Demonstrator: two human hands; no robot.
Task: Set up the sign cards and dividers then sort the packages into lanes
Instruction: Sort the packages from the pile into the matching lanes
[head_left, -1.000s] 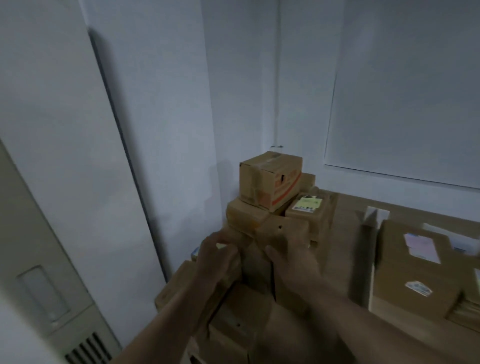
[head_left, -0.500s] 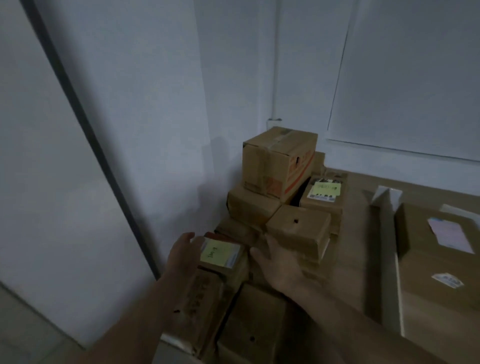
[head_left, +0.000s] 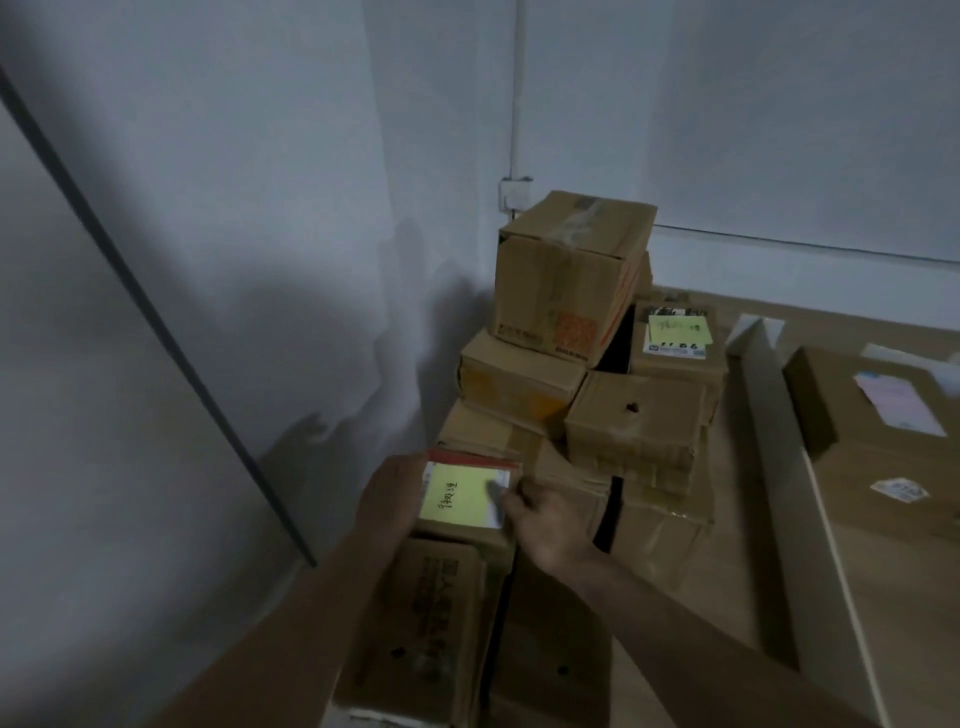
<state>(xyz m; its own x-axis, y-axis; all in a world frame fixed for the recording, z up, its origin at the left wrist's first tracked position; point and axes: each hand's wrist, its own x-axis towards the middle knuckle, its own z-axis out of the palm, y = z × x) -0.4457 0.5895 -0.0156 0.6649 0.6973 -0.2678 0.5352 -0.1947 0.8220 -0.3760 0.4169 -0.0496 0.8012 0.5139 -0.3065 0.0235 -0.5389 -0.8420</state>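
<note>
Wall (head_left: 234, 312) flanks package (head_left: 462, 496) in left hand (head_left: 392, 499), right hand (head_left: 545, 522).

A slim white pipe (head_left: 516, 88) ran down the pale painted wall (head_left: 260, 208) into a small white junction box (head_left: 515, 192); a thin dark strip (head_left: 156, 317) slanted at left.

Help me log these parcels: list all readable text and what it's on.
None reads clearly.
Yellow note on the small package held by left hand and right hand: handwritten characters, blurred.
Second yellow note and white label on the rear box: blurred.
Orange print on the top box: blurred.
Dark print on the near box: blurred.
Labels on the right-hand boxes: too small.
</note>
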